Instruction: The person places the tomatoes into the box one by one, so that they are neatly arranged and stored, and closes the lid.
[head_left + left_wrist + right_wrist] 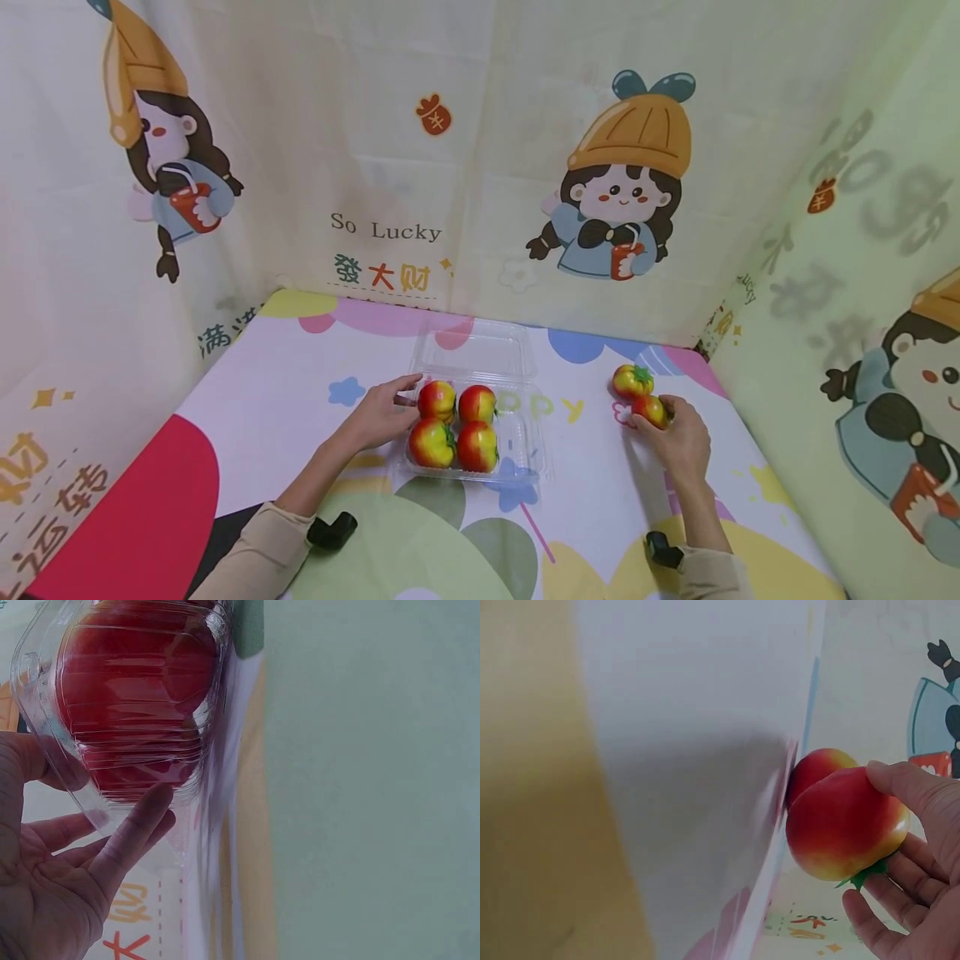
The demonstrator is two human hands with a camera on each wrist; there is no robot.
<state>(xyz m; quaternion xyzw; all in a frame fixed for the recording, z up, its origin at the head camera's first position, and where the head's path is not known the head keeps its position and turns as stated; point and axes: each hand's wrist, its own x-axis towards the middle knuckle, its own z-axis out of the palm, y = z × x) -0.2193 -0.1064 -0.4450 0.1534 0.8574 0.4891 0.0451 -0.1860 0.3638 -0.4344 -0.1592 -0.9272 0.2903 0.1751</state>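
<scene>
Toward the right of the table, my right hand [684, 435] grips a round red-and-yellow fruit [649, 411] with a green leafy top. The thumb lies on one side of it and the fingers on the other, as the right wrist view shows. Just behind it sits a second such fruit [632, 381], partly hidden in the right wrist view. My left hand [382, 412] holds the left edge of a clear plastic clamshell box [531, 442], thumb at the rim [56, 761] and fingers against the outer wall. Several matching fruits [456, 427] fill the box's left and middle; its right end holds none.
The box's clear lid [476, 346] lies folded back behind it. A patterned cloth [585, 500] covers the table. Printed curtains [480, 150] hang close along the back and both sides. A black wrist strap piece [332, 531] sits at the left cuff.
</scene>
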